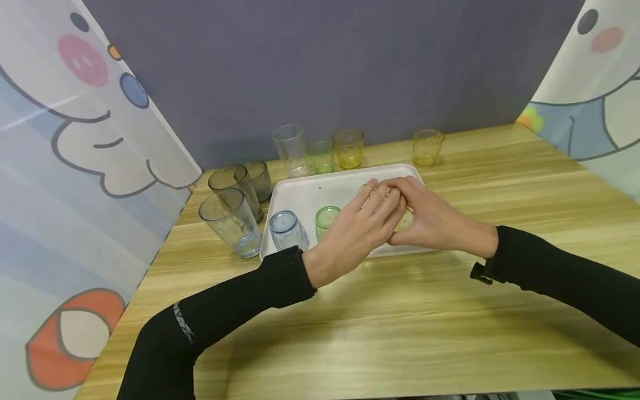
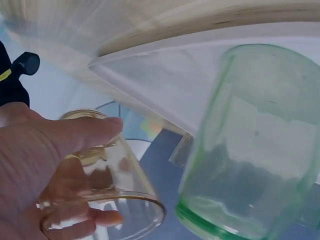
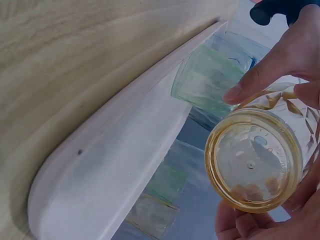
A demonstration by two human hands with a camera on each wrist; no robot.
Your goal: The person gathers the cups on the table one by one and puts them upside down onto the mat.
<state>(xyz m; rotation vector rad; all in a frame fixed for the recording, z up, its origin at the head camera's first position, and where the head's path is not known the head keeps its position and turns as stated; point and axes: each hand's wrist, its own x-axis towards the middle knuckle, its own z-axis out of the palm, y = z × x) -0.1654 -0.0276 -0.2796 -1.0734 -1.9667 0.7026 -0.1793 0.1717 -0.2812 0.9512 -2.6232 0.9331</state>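
Note:
Above the right part of a white tray (image 1: 305, 191), my two hands meet round an amber-tinted drinking glass (image 3: 252, 165). My left hand (image 1: 362, 222) curves over it from the left, and my right hand (image 1: 430, 216) grips it from the right. Both hide most of the glass in the head view. Its wider rim (image 2: 160, 212) shows in the left wrist view; the right wrist view shows its round base. On the tray, left of the hands, a green glass (image 1: 327, 216) and a blue glass (image 1: 286, 226) stand upside down.
Left of the tray stand a tall bluish glass (image 1: 231, 222), a tall grey glass (image 1: 237, 180) and a short grey glass (image 1: 260, 180). Behind it are a tall clear glass (image 1: 291, 147), a green glass (image 1: 321, 155) and amber glasses (image 1: 348, 150). A grey panel (image 1: 325, 66) rises at the back.

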